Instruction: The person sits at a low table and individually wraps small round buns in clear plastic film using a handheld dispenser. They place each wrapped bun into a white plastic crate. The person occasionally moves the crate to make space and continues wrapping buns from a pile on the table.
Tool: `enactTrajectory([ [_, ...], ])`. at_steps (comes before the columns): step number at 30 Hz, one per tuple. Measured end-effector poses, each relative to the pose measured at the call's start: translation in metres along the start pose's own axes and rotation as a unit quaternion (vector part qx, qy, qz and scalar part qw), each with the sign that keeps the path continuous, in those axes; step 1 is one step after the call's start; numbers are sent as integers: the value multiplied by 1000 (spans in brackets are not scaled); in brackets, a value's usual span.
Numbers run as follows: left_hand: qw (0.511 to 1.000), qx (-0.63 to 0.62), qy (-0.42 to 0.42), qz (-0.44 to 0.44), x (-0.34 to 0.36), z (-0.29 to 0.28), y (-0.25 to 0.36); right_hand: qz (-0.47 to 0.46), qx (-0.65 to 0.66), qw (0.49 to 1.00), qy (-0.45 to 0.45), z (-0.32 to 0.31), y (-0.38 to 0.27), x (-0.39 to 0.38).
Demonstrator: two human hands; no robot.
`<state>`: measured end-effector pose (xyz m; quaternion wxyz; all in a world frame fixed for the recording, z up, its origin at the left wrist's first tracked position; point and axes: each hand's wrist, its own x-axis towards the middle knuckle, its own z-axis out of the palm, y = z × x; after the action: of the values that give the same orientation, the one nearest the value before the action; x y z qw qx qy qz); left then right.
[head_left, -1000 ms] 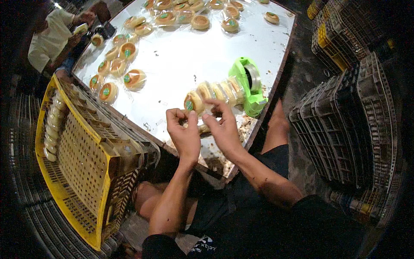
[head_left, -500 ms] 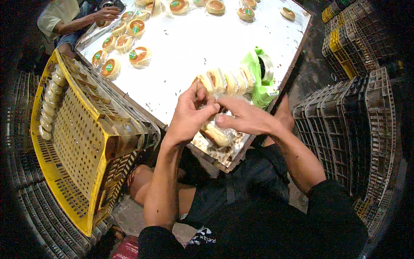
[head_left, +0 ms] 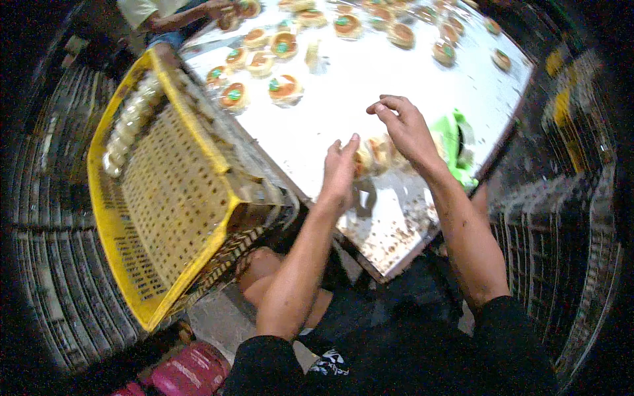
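Observation:
A row of round, plastic-wrapped buns stands on edge on the white tabletop, its right end against a bright green tape dispenser. At the row's left end, my left hand rests against the last bun with thumb and fingers apart. Above the row hovers my right hand, its slightly bent fingers spread and nothing visible in them. Part of the row is hidden behind this hand and wrist. Motion blur softens the buns and fingers.
Flat-lying wrapped buns with green labels are scattered over the table's far side. Left of me stands a yellow crate holding a row of wrapped buns. A co-worker's hand is at the far left. Stacked crates flank my right.
My hands have separated; they were together at a wrapped bun near the table corner. My right hand has moved up over the row, and my left to its end. The view has shifted.

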<state>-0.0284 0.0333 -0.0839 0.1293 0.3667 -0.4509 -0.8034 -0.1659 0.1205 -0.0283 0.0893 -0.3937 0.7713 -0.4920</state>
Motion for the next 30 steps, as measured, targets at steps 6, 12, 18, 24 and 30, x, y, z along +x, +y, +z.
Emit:
enactTrajectory([
  [6,991,17,88,95,-11,-14,37,218,70,933,-276,116,33,79],
  [12,750,496,348,266,16,-17,34,20,79,983,-166,103,-26,51],
  [18,691,600,295,277,52,-66,26,-126,69,979,-146,38,-62,-37],
  [24,848,262,294,355,5,-2,32,179,241,931,-207,70,-28,20],
  [30,837,143,220,480,-36,27,65,303,407,854,-115,158,20,64],
])
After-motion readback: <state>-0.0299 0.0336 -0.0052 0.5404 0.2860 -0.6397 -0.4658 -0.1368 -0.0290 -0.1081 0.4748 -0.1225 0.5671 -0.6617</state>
